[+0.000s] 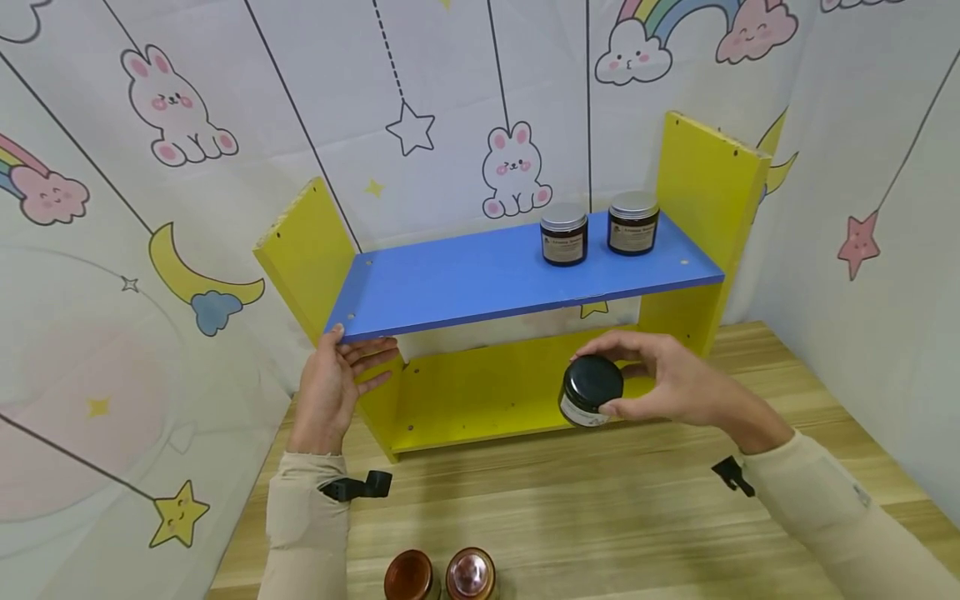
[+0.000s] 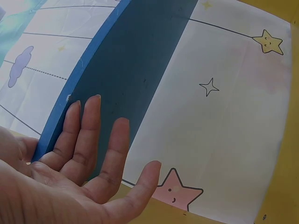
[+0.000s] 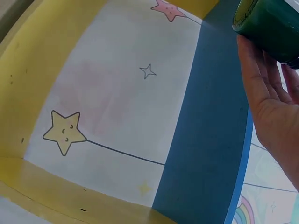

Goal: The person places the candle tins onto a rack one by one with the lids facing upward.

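A jar with a black lid and white label [image 1: 591,392] is in my right hand [image 1: 660,379], held between thumb and fingers in front of the lower opening of the shelf unit. In the right wrist view the jar [image 3: 271,28] looks dark green, with fingers [image 3: 257,70] against it. My left hand [image 1: 330,383] holds the front left corner of the blue shelf board [image 1: 450,279], thumb on top and spread fingers beneath. The left wrist view shows these fingers [image 2: 88,135] by the board's underside [image 2: 135,60]. Two jars with silver lids, one left [image 1: 564,237] and one right [image 1: 633,225], stand upright on the board.
Yellow side panels, left [image 1: 307,250] and right [image 1: 712,183], flank the blue board above a yellow bottom board [image 1: 480,392]. Two reddish-brown jars [image 1: 408,575] stand on the wooden table [image 1: 570,517] at the near edge. A cartoon-printed sheet [image 1: 450,183] hangs behind.
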Demonstrator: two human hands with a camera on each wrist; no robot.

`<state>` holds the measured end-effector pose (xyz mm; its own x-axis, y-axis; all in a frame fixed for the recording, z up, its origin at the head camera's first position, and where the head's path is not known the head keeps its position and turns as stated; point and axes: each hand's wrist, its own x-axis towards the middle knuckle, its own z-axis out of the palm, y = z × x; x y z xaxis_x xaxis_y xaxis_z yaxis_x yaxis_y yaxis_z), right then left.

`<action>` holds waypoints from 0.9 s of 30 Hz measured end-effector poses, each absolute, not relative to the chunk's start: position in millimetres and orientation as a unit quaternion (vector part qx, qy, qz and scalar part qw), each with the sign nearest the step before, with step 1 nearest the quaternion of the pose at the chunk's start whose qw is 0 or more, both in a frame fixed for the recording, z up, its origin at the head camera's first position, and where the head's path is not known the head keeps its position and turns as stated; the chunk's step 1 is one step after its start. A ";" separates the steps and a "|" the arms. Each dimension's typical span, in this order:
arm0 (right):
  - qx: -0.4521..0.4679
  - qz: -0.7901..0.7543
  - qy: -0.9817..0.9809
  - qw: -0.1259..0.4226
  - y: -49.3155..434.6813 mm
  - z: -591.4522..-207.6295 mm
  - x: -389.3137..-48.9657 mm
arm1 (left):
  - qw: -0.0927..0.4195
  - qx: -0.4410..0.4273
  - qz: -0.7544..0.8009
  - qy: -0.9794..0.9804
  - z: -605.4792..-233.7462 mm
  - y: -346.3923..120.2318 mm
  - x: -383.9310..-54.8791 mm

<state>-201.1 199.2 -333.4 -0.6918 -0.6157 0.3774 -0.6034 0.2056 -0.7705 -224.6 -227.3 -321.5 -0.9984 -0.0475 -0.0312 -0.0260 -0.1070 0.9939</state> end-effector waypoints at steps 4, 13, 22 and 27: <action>-0.392 -0.489 0.779 0.002 197.3 -328.1 -204.1 | 0.006 0.027 -0.744 -0.668 -321.6 -227.3 -224.6; -0.397 -0.486 0.779 0.003 192.9 -316.9 -211.8 | 0.008 0.026 -0.744 -0.667 -320.9 -227.5 -224.4; -0.407 -0.483 0.775 0.007 188.8 -307.9 -217.6 | 0.008 0.025 -0.744 -0.667 -320.2 -228.0 -224.8; -0.402 -0.476 0.782 0.008 186.3 -301.8 -219.9 | 0.006 0.030 -0.744 -0.667 -320.3 -227.7 -224.5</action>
<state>-219.9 186.3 -301.8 -0.6761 -0.6374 0.3696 -0.6213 0.2235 -0.7510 -224.5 -227.7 -320.3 -0.9981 -0.0488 -0.0370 -0.0315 -0.1090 0.9935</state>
